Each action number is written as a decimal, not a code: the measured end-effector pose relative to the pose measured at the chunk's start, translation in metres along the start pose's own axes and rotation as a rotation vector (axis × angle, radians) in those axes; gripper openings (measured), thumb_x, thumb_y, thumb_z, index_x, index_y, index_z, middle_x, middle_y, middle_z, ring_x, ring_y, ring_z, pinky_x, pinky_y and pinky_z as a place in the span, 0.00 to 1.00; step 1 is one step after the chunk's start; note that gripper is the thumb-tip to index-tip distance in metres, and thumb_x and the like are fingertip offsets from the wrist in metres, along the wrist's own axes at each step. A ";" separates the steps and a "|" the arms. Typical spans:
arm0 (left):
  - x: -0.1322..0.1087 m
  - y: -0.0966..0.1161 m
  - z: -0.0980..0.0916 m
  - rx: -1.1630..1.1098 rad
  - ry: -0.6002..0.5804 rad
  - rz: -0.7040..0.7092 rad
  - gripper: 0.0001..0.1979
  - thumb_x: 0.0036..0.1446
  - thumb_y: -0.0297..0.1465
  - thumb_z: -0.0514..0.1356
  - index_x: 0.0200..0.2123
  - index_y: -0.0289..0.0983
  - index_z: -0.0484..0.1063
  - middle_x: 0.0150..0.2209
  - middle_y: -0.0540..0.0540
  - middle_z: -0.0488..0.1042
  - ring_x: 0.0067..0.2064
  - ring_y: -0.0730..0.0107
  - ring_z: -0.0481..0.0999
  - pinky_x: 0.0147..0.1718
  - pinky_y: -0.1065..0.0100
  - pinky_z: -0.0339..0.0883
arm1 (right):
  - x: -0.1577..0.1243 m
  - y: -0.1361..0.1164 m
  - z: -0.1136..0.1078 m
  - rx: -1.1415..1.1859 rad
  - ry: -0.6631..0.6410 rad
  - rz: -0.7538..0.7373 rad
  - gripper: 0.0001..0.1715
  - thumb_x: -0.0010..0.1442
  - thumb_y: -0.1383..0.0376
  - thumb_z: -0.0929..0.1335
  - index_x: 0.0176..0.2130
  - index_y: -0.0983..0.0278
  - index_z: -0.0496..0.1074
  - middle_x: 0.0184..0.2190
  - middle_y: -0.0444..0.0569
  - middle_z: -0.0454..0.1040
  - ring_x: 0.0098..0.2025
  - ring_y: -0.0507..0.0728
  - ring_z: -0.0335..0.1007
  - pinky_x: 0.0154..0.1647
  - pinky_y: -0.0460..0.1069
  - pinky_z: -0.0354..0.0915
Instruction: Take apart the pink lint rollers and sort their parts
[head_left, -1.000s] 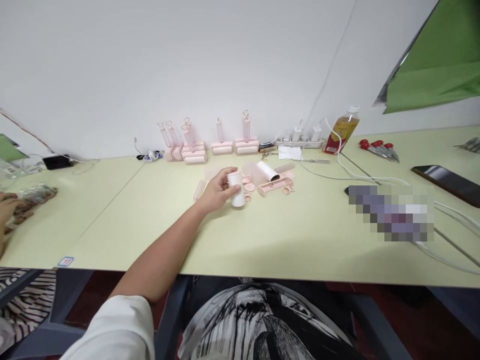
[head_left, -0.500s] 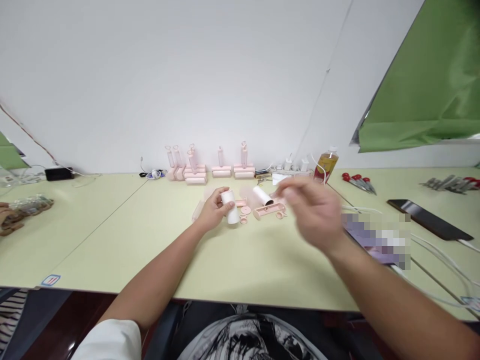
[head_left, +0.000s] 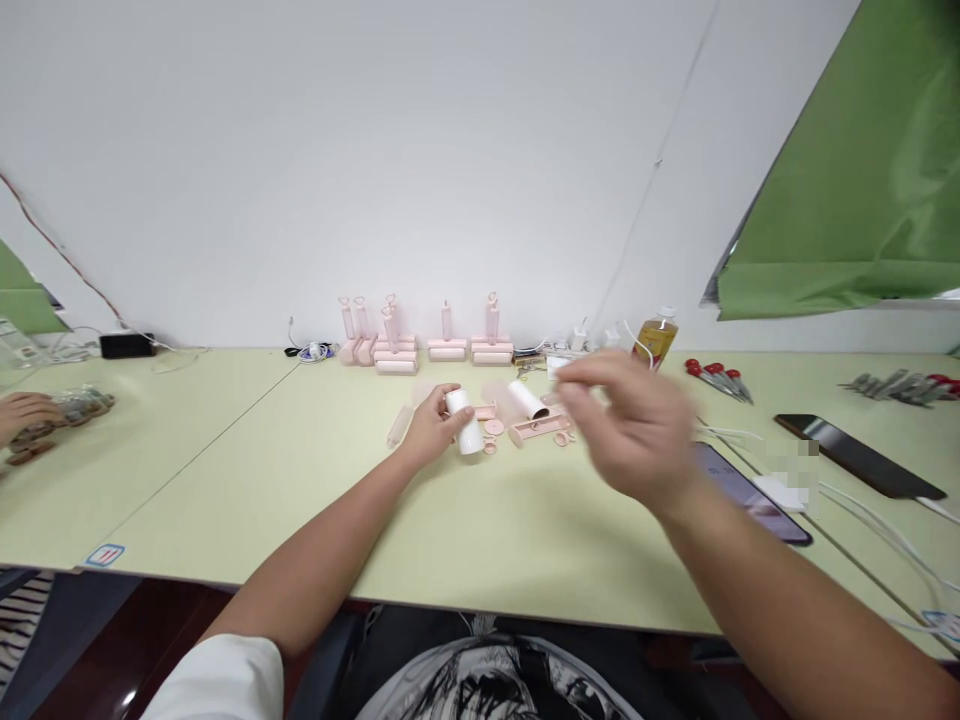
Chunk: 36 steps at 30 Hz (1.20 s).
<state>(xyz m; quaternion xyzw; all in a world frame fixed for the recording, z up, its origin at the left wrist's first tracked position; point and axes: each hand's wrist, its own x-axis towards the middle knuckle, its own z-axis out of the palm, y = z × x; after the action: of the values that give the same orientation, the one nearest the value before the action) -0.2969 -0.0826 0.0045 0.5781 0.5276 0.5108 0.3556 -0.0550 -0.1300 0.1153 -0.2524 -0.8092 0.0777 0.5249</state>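
Note:
My left hand [head_left: 429, 427] is closed round a white lint-roller roll [head_left: 466, 422] that stands tilted on the pale green table [head_left: 315, 480]. Loose pink parts lie just right of it: a second white roll [head_left: 526, 398], a pink handle frame [head_left: 538, 429] and small round caps [head_left: 493, 428]. My right hand [head_left: 634, 430] hovers above the table to the right of these parts. It is smeared by motion, its fingers loosely curled, and I cannot make out whether anything is in them.
Several assembled pink lint rollers [head_left: 395, 345] stand along the wall. A bottle of yellow liquid [head_left: 656, 338], red-handled tools [head_left: 716, 378], two dark phones [head_left: 855, 456] and white cables [head_left: 885, 520] lie right. Another person's hand [head_left: 22, 412] rests at the far left.
My right hand came into view from the right and now hangs over the table near the parts. The left hand keeps its hold on the white roll. The camera tilted upward.

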 end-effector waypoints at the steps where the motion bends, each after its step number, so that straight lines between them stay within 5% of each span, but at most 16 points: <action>1: 0.000 0.001 -0.001 0.005 0.026 -0.018 0.32 0.52 0.47 0.64 0.56 0.39 0.64 0.39 0.45 0.73 0.32 0.71 0.72 0.21 0.74 0.66 | 0.000 0.012 0.016 -0.052 -0.131 0.046 0.11 0.63 0.62 0.64 0.40 0.60 0.76 0.34 0.48 0.77 0.36 0.56 0.72 0.38 0.52 0.66; 4: 0.002 0.002 -0.003 0.008 0.077 -0.070 0.29 0.52 0.47 0.64 0.53 0.39 0.65 0.36 0.47 0.73 0.29 0.74 0.70 0.18 0.76 0.63 | -0.006 0.049 0.060 -0.272 -0.588 0.245 0.14 0.64 0.68 0.61 0.39 0.63 0.76 0.37 0.51 0.78 0.38 0.56 0.71 0.36 0.49 0.60; 10: 0.003 0.007 -0.003 0.008 0.154 -0.189 0.24 0.55 0.46 0.62 0.48 0.37 0.64 0.32 0.49 0.71 0.22 0.76 0.70 0.14 0.76 0.57 | -0.020 0.072 0.093 -0.513 -0.845 0.217 0.15 0.62 0.71 0.62 0.44 0.65 0.75 0.42 0.59 0.77 0.49 0.65 0.66 0.46 0.54 0.55; 14: 0.005 0.011 -0.003 -0.080 0.190 -0.258 0.24 0.55 0.45 0.63 0.46 0.36 0.60 0.30 0.50 0.70 0.21 0.74 0.71 0.12 0.75 0.56 | -0.025 0.074 0.094 -0.532 -0.888 0.158 0.25 0.58 0.76 0.60 0.52 0.64 0.72 0.52 0.61 0.73 0.62 0.69 0.54 0.60 0.67 0.42; 19: 0.009 0.012 -0.005 -0.210 0.248 -0.288 0.23 0.55 0.44 0.64 0.44 0.37 0.59 0.28 0.51 0.71 0.19 0.77 0.69 0.13 0.76 0.58 | -0.035 0.086 0.093 -0.502 -0.890 0.129 0.34 0.56 0.80 0.59 0.59 0.62 0.67 0.53 0.58 0.73 0.68 0.68 0.46 0.63 0.74 0.27; 27: 0.010 0.009 -0.007 -0.336 0.217 -0.245 0.17 0.56 0.41 0.64 0.39 0.37 0.62 0.22 0.53 0.69 0.18 0.76 0.70 0.11 0.76 0.59 | -0.037 0.096 0.092 -0.523 -0.852 0.060 0.15 0.65 0.71 0.61 0.41 0.60 0.74 0.43 0.53 0.76 0.62 0.68 0.54 0.62 0.77 0.29; 36: 0.007 0.012 -0.007 -0.439 0.165 -0.276 0.15 0.59 0.40 0.62 0.40 0.36 0.63 0.25 0.51 0.70 0.19 0.76 0.71 0.13 0.76 0.65 | -0.040 0.097 0.095 -0.622 -0.810 -0.007 0.10 0.63 0.68 0.64 0.35 0.61 0.75 0.33 0.53 0.76 0.52 0.68 0.61 0.61 0.77 0.37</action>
<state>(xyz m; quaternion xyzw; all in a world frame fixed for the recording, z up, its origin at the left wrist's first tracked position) -0.3015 -0.0787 0.0189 0.3661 0.5052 0.6053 0.4944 -0.0946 -0.0530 0.0037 -0.3434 -0.9335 -0.0770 0.0694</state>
